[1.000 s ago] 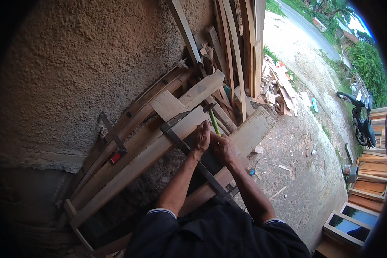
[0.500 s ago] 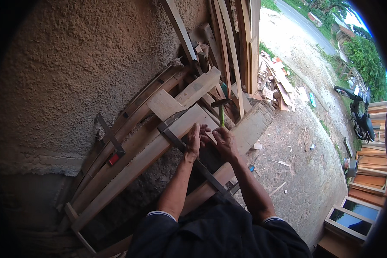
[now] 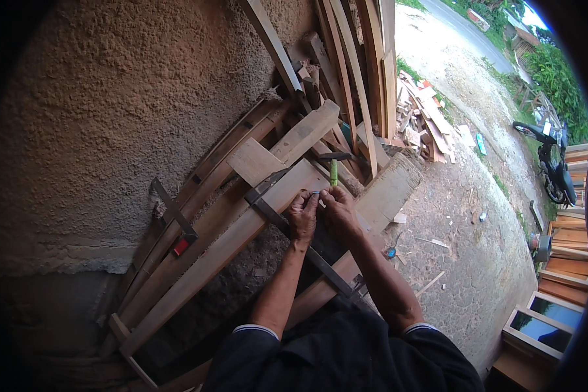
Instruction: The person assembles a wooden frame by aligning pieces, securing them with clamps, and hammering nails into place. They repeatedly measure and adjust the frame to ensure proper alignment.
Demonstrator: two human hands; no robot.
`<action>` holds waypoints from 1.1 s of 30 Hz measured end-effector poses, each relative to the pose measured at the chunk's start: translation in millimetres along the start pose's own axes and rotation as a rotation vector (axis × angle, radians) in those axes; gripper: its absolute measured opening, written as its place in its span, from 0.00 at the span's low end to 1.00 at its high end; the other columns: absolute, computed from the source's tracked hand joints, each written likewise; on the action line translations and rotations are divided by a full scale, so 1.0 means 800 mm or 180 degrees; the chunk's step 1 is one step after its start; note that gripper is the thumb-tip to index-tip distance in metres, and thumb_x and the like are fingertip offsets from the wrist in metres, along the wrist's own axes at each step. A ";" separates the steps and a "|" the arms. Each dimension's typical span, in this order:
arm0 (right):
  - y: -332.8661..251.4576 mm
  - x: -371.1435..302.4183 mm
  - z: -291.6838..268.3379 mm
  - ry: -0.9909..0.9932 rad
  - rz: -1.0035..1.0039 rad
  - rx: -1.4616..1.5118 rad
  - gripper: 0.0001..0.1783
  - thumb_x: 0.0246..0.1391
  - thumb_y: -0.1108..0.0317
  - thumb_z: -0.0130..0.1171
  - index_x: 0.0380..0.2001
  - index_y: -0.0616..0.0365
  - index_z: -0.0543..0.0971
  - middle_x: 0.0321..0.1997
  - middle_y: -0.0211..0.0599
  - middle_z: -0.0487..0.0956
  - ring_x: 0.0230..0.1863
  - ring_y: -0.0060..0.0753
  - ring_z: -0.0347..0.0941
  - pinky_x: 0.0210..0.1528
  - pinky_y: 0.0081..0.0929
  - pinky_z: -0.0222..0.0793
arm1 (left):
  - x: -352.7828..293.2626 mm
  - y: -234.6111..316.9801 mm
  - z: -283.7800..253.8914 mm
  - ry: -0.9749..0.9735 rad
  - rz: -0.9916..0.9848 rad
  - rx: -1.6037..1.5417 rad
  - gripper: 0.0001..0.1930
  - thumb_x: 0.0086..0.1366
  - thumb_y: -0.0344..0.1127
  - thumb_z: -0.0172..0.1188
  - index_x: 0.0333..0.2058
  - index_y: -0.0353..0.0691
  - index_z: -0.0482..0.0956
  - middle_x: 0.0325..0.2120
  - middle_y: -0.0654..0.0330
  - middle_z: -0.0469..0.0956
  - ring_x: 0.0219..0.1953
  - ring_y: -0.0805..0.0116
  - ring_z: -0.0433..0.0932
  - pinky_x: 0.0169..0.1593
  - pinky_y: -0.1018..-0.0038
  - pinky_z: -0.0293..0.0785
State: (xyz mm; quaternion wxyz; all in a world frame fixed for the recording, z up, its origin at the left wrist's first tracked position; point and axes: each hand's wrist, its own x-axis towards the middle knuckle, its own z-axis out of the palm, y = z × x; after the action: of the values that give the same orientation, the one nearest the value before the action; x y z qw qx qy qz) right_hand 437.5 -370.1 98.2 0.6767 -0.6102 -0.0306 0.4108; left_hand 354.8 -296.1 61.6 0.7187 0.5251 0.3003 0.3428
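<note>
My right hand (image 3: 339, 208) is closed around the green handle of a hammer (image 3: 334, 171), its dark head pointing away from me. Close beside it, my left hand (image 3: 303, 215) is pinched at the fingertips, near the right fingers, on something too small to make out. Both hands are above a pale wooden beam (image 3: 222, 244) and its end. A dark metal bar clamp (image 3: 273, 217) crosses that beam and passes under my left hand to a second beam (image 3: 307, 302) nearer me. A short wood block (image 3: 255, 162) lies beyond the clamp's far end.
A rough wall (image 3: 130, 98) rises at the left, with long boards (image 3: 356, 78) leaning beside it. A wide plank (image 3: 392, 189) lies right of my hands. Wood offcuts (image 3: 424, 117) are heaped farther off. A motorcycle (image 3: 552, 160) and a framed window (image 3: 539, 323) stand at the right.
My fingertips have come together; the left hand's looser fingers have closed into a pinch beside the right hand. The hammer remains in my right hand. The whole view has shifted slightly.
</note>
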 end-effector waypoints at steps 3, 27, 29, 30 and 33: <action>-0.001 0.006 -0.002 -0.0131 0.0002 -0.0339 0.10 0.67 0.60 0.58 0.44 0.55 0.78 0.26 0.21 0.73 0.21 0.14 0.64 0.22 0.19 0.60 | 0.013 0.006 -0.011 0.0078 0.0477 0.0881 0.06 0.69 0.35 0.63 0.36 0.40 0.83 0.29 0.65 0.81 0.31 0.73 0.76 0.36 0.73 0.71; 0.003 -0.042 -0.071 -0.0091 -0.1476 -0.2363 0.31 0.68 0.71 0.49 0.72 0.44 0.61 0.50 0.58 0.79 0.49 0.59 0.79 0.50 0.48 0.72 | 0.080 -0.016 -0.027 0.0407 0.1764 0.4130 0.05 0.68 0.41 0.58 0.36 0.54 0.83 0.38 0.67 0.81 0.47 0.59 0.75 0.61 0.52 0.63; 0.000 -0.040 -0.068 -0.0118 -0.1641 -0.2719 0.32 0.68 0.71 0.48 0.73 0.44 0.58 0.54 0.62 0.77 0.53 0.64 0.77 0.54 0.48 0.72 | 0.079 -0.014 -0.027 0.0453 0.2157 0.4311 0.05 0.67 0.41 0.59 0.35 0.51 0.82 0.37 0.65 0.80 0.45 0.59 0.76 0.57 0.56 0.66; -0.002 -0.039 -0.065 -0.0150 -0.1791 -0.2896 0.33 0.68 0.71 0.47 0.74 0.44 0.57 0.53 0.64 0.77 0.52 0.65 0.76 0.54 0.49 0.72 | 0.079 -0.012 -0.027 0.0481 0.2328 0.4388 0.05 0.67 0.40 0.60 0.35 0.50 0.82 0.37 0.64 0.80 0.44 0.59 0.77 0.55 0.57 0.68; -0.010 -0.039 -0.058 -0.0413 -0.1432 -0.3313 0.33 0.68 0.72 0.43 0.75 0.46 0.55 0.45 0.66 0.77 0.46 0.68 0.77 0.49 0.53 0.71 | 0.077 -0.008 -0.026 0.0473 0.2376 0.4335 0.05 0.66 0.40 0.60 0.34 0.50 0.82 0.37 0.65 0.80 0.45 0.59 0.77 0.54 0.57 0.68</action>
State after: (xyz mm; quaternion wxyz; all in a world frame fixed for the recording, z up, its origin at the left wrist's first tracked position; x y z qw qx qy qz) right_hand 446.4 -425.1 107.8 0.3545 -0.8152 -0.3995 0.2241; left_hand 376.0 -236.3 45.2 0.0531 0.8926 0.2954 0.3363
